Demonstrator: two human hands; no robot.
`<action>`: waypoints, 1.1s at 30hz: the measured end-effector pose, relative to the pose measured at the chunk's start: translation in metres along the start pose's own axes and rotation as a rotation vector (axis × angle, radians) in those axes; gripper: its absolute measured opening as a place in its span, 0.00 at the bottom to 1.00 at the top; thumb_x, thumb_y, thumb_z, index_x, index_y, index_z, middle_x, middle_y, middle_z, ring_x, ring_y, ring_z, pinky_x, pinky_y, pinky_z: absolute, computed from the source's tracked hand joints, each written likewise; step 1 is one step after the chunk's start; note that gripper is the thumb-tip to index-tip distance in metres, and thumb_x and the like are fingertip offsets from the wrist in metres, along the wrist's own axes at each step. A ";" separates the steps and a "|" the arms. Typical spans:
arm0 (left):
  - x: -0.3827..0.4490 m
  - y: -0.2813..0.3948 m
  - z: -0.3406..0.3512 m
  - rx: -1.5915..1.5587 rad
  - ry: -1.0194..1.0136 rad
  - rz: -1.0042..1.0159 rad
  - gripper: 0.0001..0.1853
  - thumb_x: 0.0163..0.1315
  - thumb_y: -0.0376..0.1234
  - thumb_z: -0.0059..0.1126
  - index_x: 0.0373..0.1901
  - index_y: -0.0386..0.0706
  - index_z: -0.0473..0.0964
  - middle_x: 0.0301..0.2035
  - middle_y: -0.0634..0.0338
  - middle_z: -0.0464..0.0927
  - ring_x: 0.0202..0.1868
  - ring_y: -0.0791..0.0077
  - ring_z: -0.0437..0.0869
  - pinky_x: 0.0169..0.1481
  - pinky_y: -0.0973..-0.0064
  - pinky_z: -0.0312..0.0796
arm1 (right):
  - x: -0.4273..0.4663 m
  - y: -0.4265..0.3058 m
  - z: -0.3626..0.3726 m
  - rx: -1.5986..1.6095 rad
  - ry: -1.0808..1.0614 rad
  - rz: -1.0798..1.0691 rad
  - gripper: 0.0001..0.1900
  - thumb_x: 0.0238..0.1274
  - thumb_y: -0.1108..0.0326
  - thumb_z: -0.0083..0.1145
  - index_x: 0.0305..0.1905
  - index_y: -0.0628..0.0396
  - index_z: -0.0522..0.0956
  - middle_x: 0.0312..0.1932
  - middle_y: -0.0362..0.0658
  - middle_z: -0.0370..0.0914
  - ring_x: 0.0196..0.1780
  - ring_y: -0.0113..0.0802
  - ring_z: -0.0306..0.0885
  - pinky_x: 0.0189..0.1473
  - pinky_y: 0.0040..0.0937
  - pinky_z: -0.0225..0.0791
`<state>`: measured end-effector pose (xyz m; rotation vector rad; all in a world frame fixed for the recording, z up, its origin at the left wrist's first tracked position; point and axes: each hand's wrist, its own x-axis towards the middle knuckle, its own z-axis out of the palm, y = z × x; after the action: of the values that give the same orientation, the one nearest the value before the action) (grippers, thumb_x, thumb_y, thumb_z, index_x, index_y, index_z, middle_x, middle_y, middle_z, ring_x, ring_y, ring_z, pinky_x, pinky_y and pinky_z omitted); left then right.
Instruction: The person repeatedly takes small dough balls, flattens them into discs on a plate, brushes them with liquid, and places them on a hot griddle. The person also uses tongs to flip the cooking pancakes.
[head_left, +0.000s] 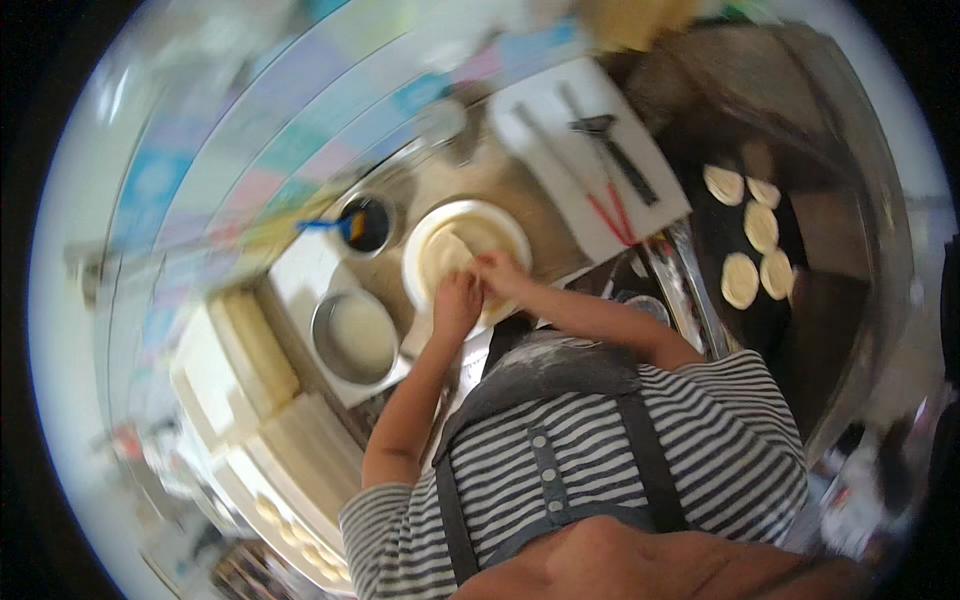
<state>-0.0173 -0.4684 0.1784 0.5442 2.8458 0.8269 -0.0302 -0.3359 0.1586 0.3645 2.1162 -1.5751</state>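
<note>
My left hand (459, 298) and my right hand (501, 273) meet over the front part of a round white bowl (412, 259), their fingers bent and close together. Motion blur hides whether anything is pinched between the fingertips. Inside the bowl, just beyond my left hand, lies a pale, cream-coloured doughy mass (444, 253). Left of the bowl stands a round metal pan (319, 335) with a whitish substance in it. Behind that is a metal container of dark liquid (365, 229), with a blue-handled brush (330, 224) resting in it.
On a white board (536, 127) at the back right lie red-handled tongs (611, 214) and a black-handled scraper-like tool (619, 154). Several flat dough rounds (761, 226) sit on a dark griddle (772, 337) to the right. Stacked pale boxes (255, 360) stand left; dough balls (289, 532) show in a lower tray.
</note>
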 end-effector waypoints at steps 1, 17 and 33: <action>-0.006 0.021 -0.003 -0.088 -0.062 0.051 0.09 0.52 0.30 0.53 0.33 0.37 0.70 0.30 0.47 0.71 0.36 0.50 0.73 0.41 0.60 0.67 | -0.004 0.001 -0.003 0.219 -0.025 0.195 0.08 0.58 0.65 0.51 0.36 0.59 0.72 0.31 0.45 0.74 0.34 0.30 0.72 0.36 0.28 0.66; 0.168 0.314 0.276 -1.014 -0.925 -0.530 0.21 0.65 0.34 0.40 0.59 0.40 0.58 0.52 0.57 0.69 0.53 0.64 0.70 0.52 0.65 0.68 | -0.149 0.246 -0.344 0.269 0.763 0.174 0.23 0.59 0.67 0.50 0.58 0.61 0.63 0.38 0.45 0.74 0.35 0.29 0.71 0.37 0.29 0.67; 0.180 0.302 0.320 0.453 -0.544 0.993 0.25 0.59 0.35 0.48 0.59 0.42 0.59 0.55 0.53 0.62 0.60 0.56 0.58 0.66 0.51 0.45 | -0.089 0.278 -0.375 -0.964 0.851 0.121 0.19 0.49 0.73 0.48 0.48 0.48 0.75 0.51 0.43 0.69 0.55 0.41 0.64 0.55 0.48 0.54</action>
<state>-0.0214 -0.0061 0.0680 1.9517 2.1255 0.0235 0.0985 0.1106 0.0604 0.8646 3.0683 -0.1466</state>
